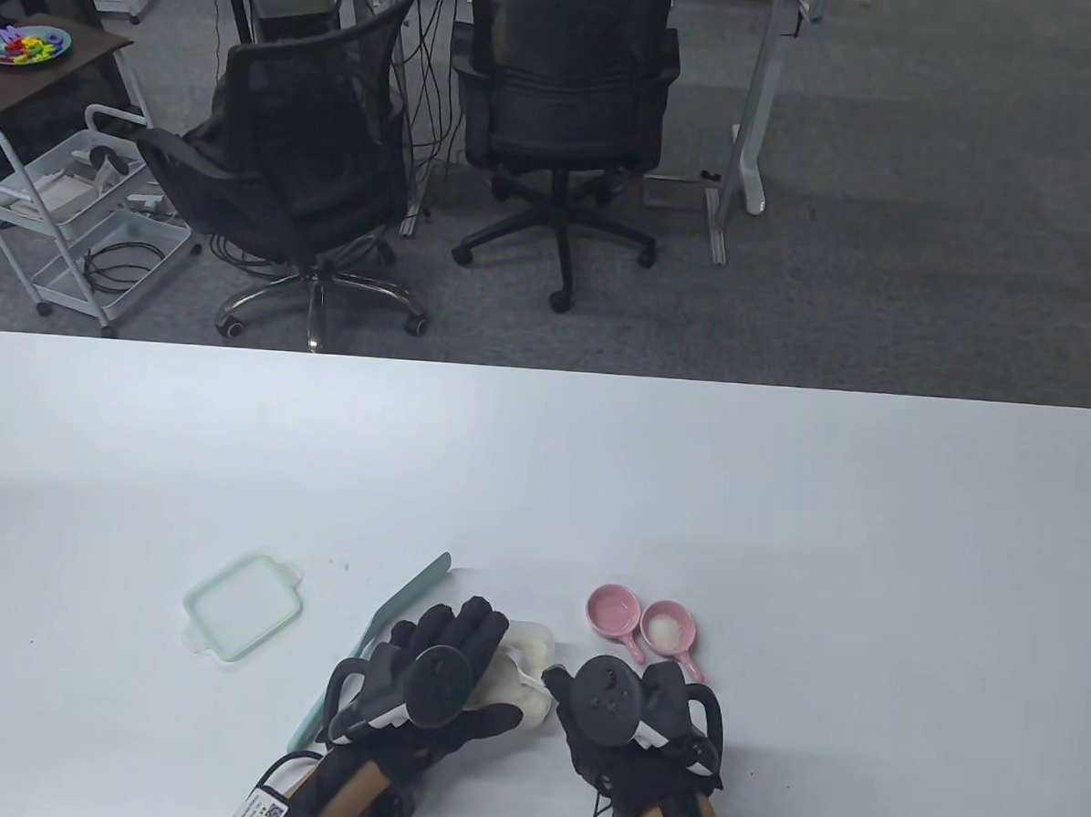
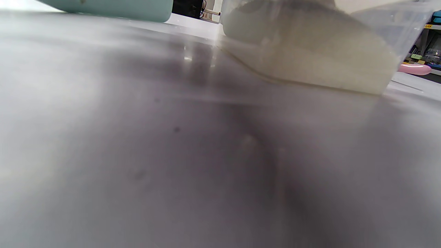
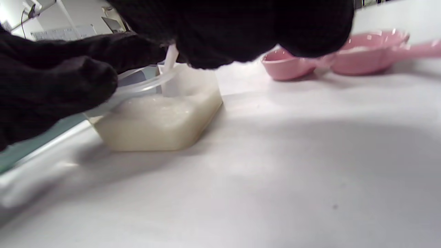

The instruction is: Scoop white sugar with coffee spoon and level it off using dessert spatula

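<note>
The sugar container (image 3: 162, 117), clear plastic and well filled with white sugar (image 3: 155, 120), sits between my two hands near the table's near edge, and I take it as my landmark. My coffee spoon (image 3: 169, 69) stands in it, its pale handle rising steeply out of the sugar into my right hand (image 1: 626, 705), which pinches the handle from just to the right of the container. My left hand (image 1: 431, 672) rests on the container's left rim with fingers spread flat over it, steadying it; it holds nothing else. The dessert spatula (image 1: 378, 642) lies on the table just left of the container, its long axis running from near-left to far-right, so my left hand is the nearer one to take it. To the container's right sit two pink dishes (image 1: 644, 619), one with some sugar in it. The lid (image 1: 243, 604) lies farther left, beyond the spatula.
</note>
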Motion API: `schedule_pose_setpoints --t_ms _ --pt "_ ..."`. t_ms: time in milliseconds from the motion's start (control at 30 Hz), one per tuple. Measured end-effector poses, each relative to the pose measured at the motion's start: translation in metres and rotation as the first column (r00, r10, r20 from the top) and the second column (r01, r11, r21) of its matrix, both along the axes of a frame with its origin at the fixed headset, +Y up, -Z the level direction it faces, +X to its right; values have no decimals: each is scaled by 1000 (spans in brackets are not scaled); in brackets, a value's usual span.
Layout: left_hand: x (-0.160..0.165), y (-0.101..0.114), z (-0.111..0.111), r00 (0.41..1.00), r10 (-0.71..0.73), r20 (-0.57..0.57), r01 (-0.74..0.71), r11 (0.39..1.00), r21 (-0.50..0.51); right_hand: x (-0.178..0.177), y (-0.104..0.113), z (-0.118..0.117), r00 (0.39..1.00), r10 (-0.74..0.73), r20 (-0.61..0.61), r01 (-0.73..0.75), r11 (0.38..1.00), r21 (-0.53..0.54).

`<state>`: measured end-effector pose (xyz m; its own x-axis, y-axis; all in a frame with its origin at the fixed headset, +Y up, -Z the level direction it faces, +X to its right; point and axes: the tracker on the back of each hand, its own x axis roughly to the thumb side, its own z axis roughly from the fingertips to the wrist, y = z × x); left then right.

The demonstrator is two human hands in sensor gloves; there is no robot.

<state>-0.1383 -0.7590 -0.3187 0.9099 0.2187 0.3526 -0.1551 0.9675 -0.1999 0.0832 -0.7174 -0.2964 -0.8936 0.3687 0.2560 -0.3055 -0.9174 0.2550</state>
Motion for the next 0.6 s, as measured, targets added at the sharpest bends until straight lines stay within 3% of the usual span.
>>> schedule_pose_setpoints --t_ms 267,600 --pt "0 -1 0 1000 11 0 -11 1000 -2 25 -10 -11 965 -254 72 263 947 -187" --pt "0 -1 1 1000 18 -5 -18 1000 -7 49 -6 -14 905 -405 129 425 874 -238"
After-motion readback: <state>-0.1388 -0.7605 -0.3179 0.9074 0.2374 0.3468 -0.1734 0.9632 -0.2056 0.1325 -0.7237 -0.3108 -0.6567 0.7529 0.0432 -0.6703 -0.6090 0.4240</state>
